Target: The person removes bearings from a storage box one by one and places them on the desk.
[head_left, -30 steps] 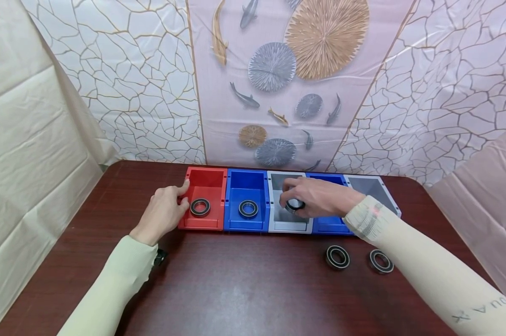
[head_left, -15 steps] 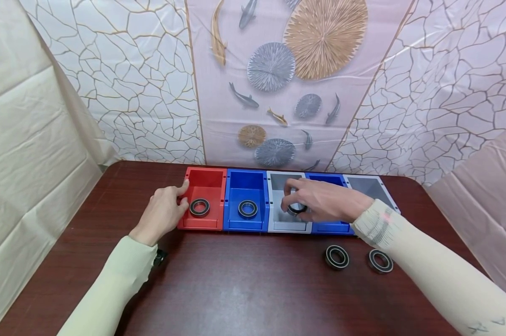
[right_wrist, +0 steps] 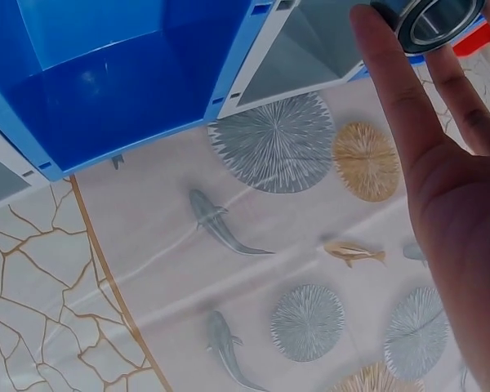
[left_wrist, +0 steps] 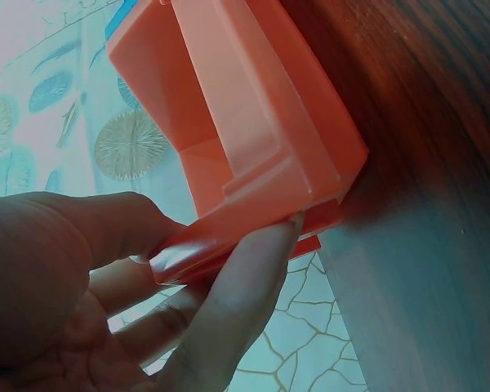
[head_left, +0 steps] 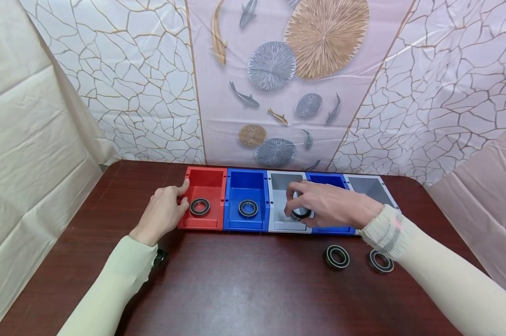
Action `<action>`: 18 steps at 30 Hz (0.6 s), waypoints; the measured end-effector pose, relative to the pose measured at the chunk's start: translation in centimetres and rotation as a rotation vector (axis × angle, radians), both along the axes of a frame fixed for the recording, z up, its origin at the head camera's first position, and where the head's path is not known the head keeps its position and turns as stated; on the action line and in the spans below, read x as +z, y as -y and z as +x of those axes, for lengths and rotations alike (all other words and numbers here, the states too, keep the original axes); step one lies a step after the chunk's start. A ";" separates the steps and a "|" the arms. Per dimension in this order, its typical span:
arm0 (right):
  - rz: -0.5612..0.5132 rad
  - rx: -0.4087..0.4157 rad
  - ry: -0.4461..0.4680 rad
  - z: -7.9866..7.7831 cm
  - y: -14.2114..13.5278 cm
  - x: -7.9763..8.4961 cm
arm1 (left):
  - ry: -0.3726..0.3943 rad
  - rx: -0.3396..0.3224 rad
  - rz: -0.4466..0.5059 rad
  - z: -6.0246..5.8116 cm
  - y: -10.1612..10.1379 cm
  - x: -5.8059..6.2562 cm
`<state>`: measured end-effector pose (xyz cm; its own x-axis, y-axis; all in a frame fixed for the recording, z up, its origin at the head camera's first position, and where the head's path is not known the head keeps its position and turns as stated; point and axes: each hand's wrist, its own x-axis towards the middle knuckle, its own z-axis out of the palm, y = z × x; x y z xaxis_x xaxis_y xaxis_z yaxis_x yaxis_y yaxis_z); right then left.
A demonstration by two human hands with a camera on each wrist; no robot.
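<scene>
My left hand (head_left: 162, 211) is at the left side of the red bin (head_left: 210, 176). In the left wrist view, thumb and fingers pinch the red bin's wall (left_wrist: 253, 114). Over the front part of the grey bin (head_left: 281, 179), my right hand (head_left: 328, 203) holds a bearing (head_left: 301, 216) by its edge, with curled fingers. The right wrist view catches this bearing (right_wrist: 406, 37) at its top edge, between the fingers. A second bearing (head_left: 192, 213) lies in the red bin, and another (head_left: 241, 212) in the blue bin (head_left: 246, 177) beside it.
Right of the grey bin stand another blue bin (head_left: 326, 178) and a second grey bin (head_left: 368, 186), partly behind my right hand and wrist. Two bearings lie on the brown table (head_left: 236, 289): one (head_left: 329, 261), the other (head_left: 374, 265) beside my right sleeve. A patterned cloth hangs behind.
My right hand, with the bearing in its fingers, has shifted slightly right and toward me over the grey bin. My left hand has stayed at the red bin.
</scene>
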<state>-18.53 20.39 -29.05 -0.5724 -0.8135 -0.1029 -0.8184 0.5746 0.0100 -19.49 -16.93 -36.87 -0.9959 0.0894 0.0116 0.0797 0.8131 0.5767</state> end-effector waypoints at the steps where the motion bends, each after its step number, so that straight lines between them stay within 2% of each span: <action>1: 0.000 0.005 -0.003 0.1 0.0 -0.1 | -0.001 0.002 -0.002 0.0 0.0 0.0; 4: -0.018 0.030 -0.009 0.2 -0.1 -0.3 | -0.004 0.006 -0.008 0.0 -0.1 -0.1; 12: -0.016 0.025 0.034 0.9 -0.1 -0.9 | 0.000 0.001 -0.001 0.0 -0.1 0.0; 18: -0.022 0.042 0.020 1.6 0.1 -1.7 | -0.002 0.000 0.001 0.0 -0.1 0.0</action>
<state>-16.96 20.25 -30.79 -0.5360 -0.8388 -0.0961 -0.8415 0.5399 -0.0190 -19.47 -16.85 -36.84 -0.9959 0.0893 0.0133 0.0805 0.8126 0.5772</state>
